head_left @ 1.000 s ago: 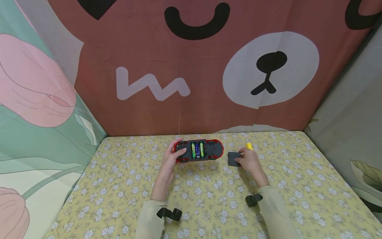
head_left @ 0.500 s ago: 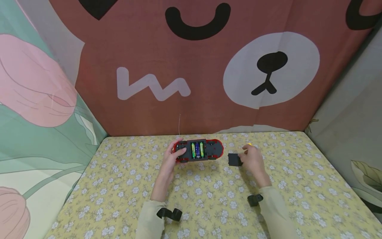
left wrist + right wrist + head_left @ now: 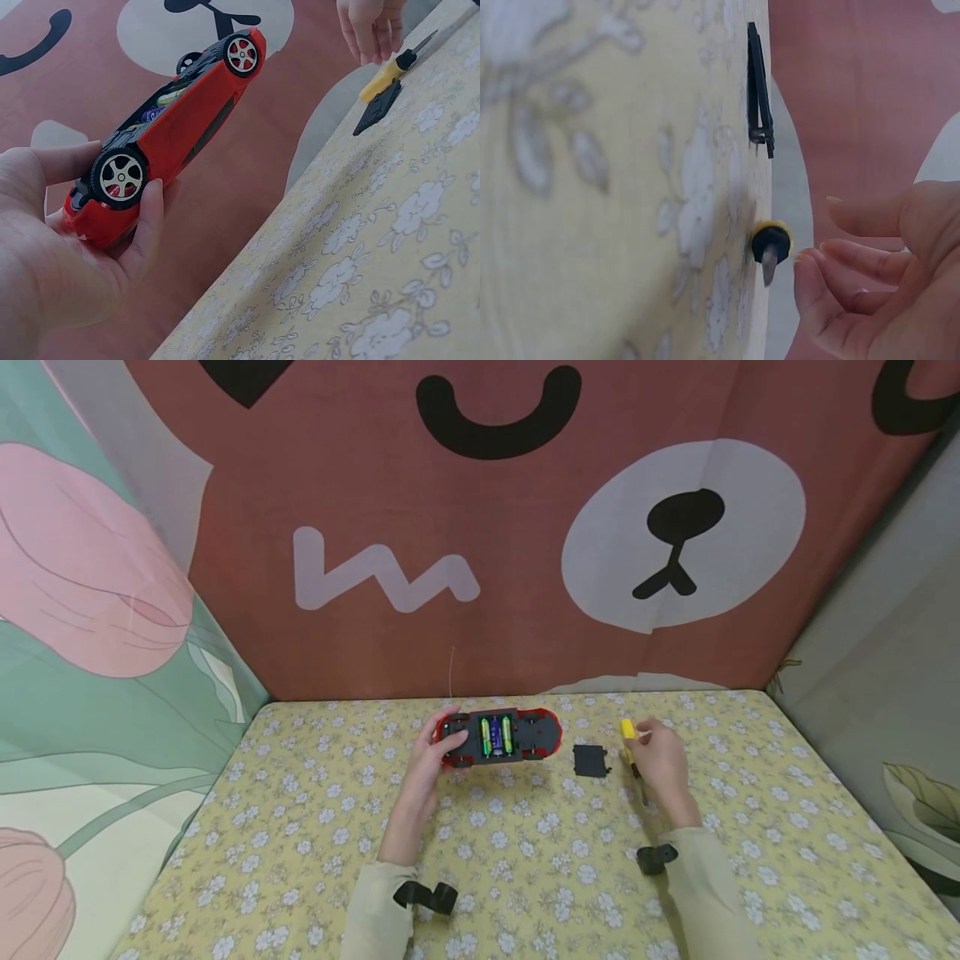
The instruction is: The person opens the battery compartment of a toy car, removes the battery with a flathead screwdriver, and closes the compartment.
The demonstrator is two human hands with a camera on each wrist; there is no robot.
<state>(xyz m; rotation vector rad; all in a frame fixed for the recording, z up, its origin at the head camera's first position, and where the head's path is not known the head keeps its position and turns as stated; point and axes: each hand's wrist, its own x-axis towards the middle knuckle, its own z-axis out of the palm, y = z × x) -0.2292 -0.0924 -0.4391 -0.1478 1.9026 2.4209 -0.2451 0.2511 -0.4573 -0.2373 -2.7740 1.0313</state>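
My left hand (image 3: pixel 431 756) grips a red toy car (image 3: pixel 540 735) by one end, with its black underside turned up. Several green and blue batteries (image 3: pixel 497 737) lie in its uncovered compartment. In the left wrist view the car (image 3: pixel 191 124) is raised off the table, thumb and fingers around a wheel and the bodywork. To the right, a black battery cover (image 3: pixel 590 761) lies on the cloth. Beside it lies a screwdriver (image 3: pixel 627 730) with a yellow handle. My right hand (image 3: pixel 663 762) hovers at the screwdriver, fingers loosely bent; the right wrist view shows nothing between thumb and fingers.
A yellow flowered cloth (image 3: pixel 480 877) covers the table. Behind it hangs a brown bear-print curtain (image 3: pixel 517 610), with other printed curtains at both sides. A thin wire (image 3: pixel 451 672) stands up behind my left hand. Black wrist cameras (image 3: pixel 442 898) sit at both sleeves.
My right hand has let go of the black battery cover, leaving it on the cloth, and shifted right to the yellow screwdriver. My left hand and the toy car have stayed still.
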